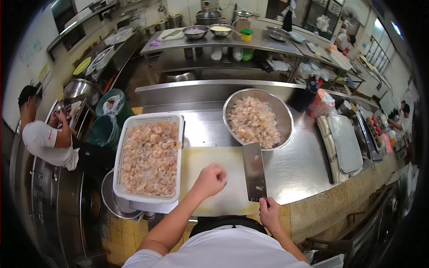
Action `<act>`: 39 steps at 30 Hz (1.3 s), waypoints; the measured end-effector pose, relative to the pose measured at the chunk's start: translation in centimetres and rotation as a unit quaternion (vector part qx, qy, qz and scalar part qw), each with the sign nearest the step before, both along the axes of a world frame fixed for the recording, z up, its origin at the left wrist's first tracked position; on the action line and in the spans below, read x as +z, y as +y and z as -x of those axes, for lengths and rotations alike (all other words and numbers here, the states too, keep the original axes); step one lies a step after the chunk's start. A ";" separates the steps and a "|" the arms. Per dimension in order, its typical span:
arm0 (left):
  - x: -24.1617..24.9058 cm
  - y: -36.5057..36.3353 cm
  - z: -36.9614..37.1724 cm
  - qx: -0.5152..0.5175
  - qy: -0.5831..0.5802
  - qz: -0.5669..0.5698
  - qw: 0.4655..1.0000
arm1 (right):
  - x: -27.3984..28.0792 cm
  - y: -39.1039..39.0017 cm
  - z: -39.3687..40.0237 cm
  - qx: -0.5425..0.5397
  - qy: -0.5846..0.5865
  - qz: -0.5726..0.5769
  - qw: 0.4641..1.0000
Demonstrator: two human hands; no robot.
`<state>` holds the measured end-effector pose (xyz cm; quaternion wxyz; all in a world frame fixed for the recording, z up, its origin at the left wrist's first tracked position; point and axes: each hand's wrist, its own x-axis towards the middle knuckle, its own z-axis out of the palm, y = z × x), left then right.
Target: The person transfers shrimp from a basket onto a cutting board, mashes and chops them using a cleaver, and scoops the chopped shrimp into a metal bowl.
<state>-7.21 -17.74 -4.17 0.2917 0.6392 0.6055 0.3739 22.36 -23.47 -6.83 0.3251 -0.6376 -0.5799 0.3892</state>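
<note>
My right hand (270, 211) is wrapped round the handle of a broad cleaver (254, 174). Its blade lies over the right edge of the white cutting board (201, 167), and small pale bits cling to the metal. Above the middle of the board is my left hand (213, 179), its fingers curled in and slightly blurred; whatever they may hold is hidden. Peeled shrimp (151, 161) fill a white perforated basket (117, 178) left of the board. Beyond the board's right corner, a steel bowl (289, 117) contains a heap of shrimp pieces (251, 120).
Wrapped flat trays (344, 143) and a red-and-clear bag (321, 103) sit on the right of the steel table (299, 174). Green bins (103, 131) stand at left, near a person in a white shirt (47, 140). A back counter (178, 47) holds bowls.
</note>
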 end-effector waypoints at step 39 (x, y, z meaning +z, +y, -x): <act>-0.3 24.7 -8.1 -0.037 0.376 0.104 0.920 | 1.7 3.0 -12.4 -0.129 -0.002 -0.055 0.990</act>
